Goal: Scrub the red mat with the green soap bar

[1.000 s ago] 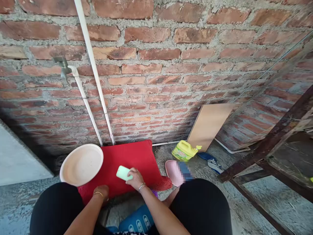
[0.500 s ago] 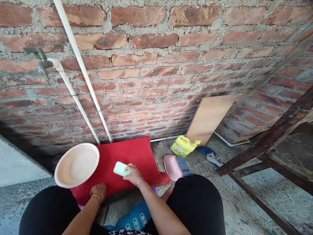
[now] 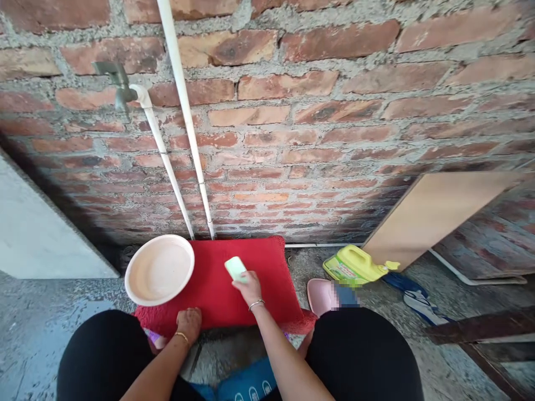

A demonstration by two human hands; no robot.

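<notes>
A red mat point(image 3: 246, 253) with a nubby edge lies spread out in front of me, and its front edge hangs down. My right hand point(image 3: 249, 287) is over the mat's middle, closed around the near end of a pale green rounded block point(image 3: 235, 268) about the size of a bar of soap. The block is at the mat's surface; its underside is hidden. At the mat's front left edge my left hand point(image 3: 190, 324) is closed, its fingers curled on the red fabric. A pale wash basin point(image 3: 161, 267) rests on the mat's left end.
A brick wall point(image 3: 267, 139) rises behind, with white pipes point(image 3: 192, 139) and a tap point(image 3: 121, 92). To the right are a yellow jug point(image 3: 355, 264), a pink scoop-like thing point(image 3: 321, 295), slippers point(image 3: 422, 303), a leaning board point(image 3: 438, 206) and dark wooden legs point(image 3: 480, 328). A grey slab point(image 3: 45, 223) stands left.
The view has swung, so the surroundings sit differently in the frame. My right hand has drawn the block slightly rightward over the mat, while my left hand stays at the front edge.
</notes>
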